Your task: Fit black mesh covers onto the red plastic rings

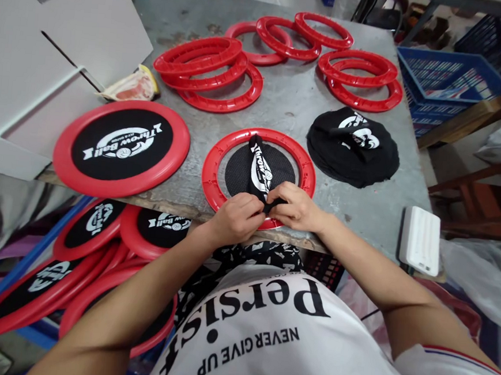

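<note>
A red plastic ring [218, 150] lies at the near edge of the grey table [284, 92]. Inside the ring rests a black mesh fabric disc [238, 172], folded over so that its white "Throw Ball" print stands up. My left hand [235, 218] and my right hand [296, 208] meet at the ring's near rim, each pinching the fabric's edge. A finished red disc with black printed centre [121, 147] sits to the left. A pile of black printed fabric circles [353, 146] lies to the right.
Several empty red rings [208, 68] are spread over the far half of the table. A heap of finished discs [75, 266] sits below the table's left edge. A white cardboard sheet [34, 66] lies left, a white power bank [420, 240] right, blue crates [445, 81] beyond.
</note>
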Motion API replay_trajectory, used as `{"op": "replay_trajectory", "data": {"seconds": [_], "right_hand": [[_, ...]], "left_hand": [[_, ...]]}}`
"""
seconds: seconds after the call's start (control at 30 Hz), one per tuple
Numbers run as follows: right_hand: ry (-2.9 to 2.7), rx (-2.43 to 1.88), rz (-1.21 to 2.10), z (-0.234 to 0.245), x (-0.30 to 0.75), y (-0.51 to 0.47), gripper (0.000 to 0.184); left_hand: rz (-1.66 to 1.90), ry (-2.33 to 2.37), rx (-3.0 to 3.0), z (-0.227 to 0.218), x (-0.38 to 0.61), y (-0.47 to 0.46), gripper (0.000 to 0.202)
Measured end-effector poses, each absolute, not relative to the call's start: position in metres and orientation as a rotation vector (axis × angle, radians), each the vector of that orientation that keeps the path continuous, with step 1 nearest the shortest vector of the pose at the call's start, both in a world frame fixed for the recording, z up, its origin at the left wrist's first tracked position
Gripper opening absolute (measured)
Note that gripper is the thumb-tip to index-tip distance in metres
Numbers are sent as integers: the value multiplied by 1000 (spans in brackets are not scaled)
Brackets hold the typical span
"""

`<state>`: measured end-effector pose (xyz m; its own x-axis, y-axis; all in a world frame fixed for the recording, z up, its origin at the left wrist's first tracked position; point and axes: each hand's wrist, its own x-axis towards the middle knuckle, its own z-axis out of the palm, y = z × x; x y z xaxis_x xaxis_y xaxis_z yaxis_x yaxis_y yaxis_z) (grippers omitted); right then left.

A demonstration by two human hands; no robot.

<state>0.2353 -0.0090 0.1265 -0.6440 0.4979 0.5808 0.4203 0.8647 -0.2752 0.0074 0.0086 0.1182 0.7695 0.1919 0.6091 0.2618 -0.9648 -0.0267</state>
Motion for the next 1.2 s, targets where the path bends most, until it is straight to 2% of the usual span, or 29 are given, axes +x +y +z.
{"op": "replay_trajectory", "data": {"seconds": [0.3,0.57,0.7,0.83,1.0,1.1,1.2], "right_hand": [[-2331,-635,94,122,237,-11,21],[-2375,-645,143,124,237,-10,21],[-2300,-707,260,132,241,-18,15],[-2045,-1031,264,138,252,-23,13],[-1983,-1556,70,134,260,0,13],[-2075,-1760,-115,134,256,19,19],[-2149,-1895,-128,135,250,32,17]], "left_hand": [[-1003,-303,-2829,118,6,9,12],[-983,-301,-2924,118,8,9,14],[-1056,-480,-3039,131,5,8,10],[-1141,-931,-3018,145,-8,32,14],[-682,-1464,-2862,145,-23,95,22],[-424,-1507,-2871,143,-28,124,32],[-299,-1473,-2886,144,-35,133,39]]}}
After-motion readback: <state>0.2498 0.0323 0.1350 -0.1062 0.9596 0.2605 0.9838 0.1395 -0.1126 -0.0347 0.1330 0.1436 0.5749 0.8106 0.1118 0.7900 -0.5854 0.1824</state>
